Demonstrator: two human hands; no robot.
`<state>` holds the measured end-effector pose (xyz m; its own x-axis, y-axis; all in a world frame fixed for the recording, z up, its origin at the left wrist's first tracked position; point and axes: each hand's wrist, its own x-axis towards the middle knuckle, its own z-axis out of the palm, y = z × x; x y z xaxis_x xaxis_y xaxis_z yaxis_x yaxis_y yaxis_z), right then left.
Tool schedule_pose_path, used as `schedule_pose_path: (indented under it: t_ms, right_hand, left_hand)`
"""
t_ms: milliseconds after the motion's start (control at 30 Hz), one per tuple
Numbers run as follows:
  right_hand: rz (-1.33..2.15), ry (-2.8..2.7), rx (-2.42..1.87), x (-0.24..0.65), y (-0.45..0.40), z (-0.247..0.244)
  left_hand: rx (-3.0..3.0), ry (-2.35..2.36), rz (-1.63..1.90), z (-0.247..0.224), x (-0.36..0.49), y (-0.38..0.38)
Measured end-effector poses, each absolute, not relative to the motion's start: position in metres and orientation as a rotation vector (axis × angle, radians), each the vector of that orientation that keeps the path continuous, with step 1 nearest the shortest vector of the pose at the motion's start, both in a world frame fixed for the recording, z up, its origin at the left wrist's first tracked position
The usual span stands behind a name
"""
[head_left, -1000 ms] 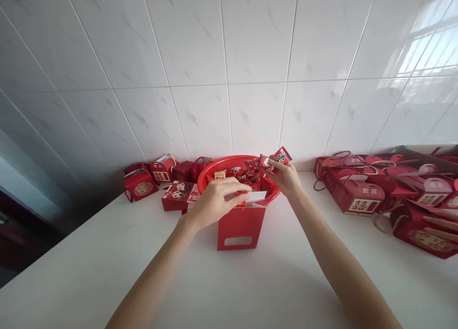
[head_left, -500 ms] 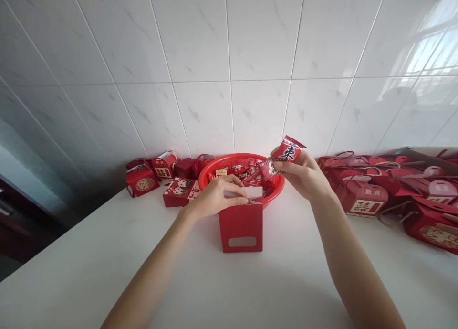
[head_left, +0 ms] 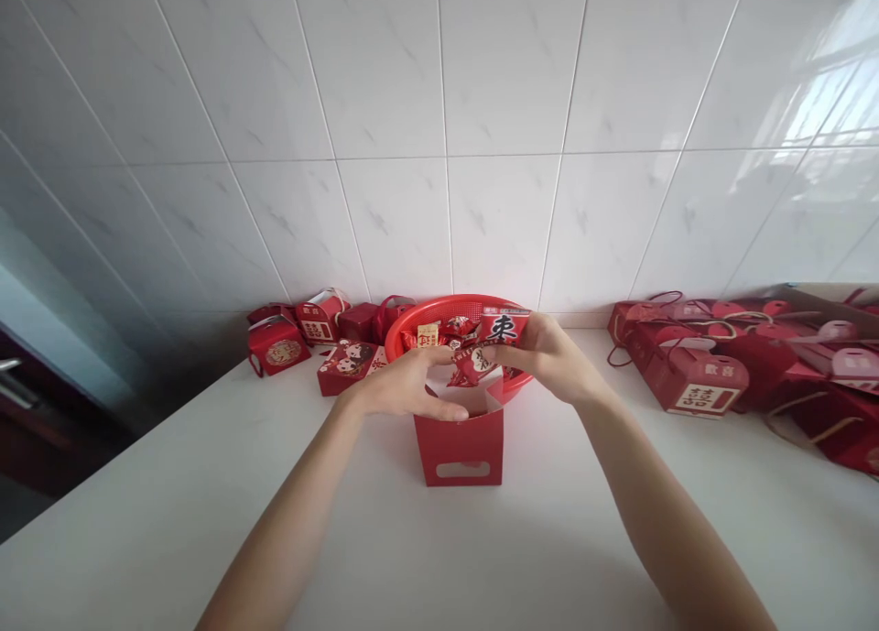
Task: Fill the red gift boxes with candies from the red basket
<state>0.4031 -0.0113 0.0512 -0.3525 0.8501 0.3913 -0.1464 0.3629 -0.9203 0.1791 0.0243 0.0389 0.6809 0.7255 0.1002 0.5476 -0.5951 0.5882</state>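
An upright red gift box (head_left: 459,443) with a cut-out slot low on its near side stands in front of me, its white inside showing at the top. My left hand (head_left: 405,382) grips its left rim, thumb on the near edge and fingers behind. Pinched in my right hand (head_left: 549,356) is a red candy packet (head_left: 504,326) with a large black character, together with a second red wrapper (head_left: 473,364) at the box's mouth. Behind them sits a red plastic basket (head_left: 405,324) holding several wrapped sweets, one of them a cream-coloured packet (head_left: 428,335).
Finished-looking red boxes (head_left: 278,345) stand at the left by the tiled wall (head_left: 385,228); a flat patterned box (head_left: 349,365) lies nearer. Many red boxes with cord handles (head_left: 707,379) crowd the right. Everything rests on a white table (head_left: 563,539).
My right hand has moved left and down, bringing the candy packets from the basket's right side to the box's mouth. The box top is now spread wider under my left hand.
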Motion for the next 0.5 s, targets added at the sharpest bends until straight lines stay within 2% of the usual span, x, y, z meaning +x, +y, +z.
schedule_pose_path:
  t_ms: [267, 500]
  right_hand:
    - [0.891, -1.867, -0.819, 0.396, -0.010, 0.040]
    - [0.780, -1.957, -0.955, 0.397, -0.010, 0.040]
  left_hand:
    - [2.422, 0.990, 0.420, 0.035, 0.178, 0.032]
    - [2.373, 0.891, 0.446, 0.033, 0.159, 0.041]
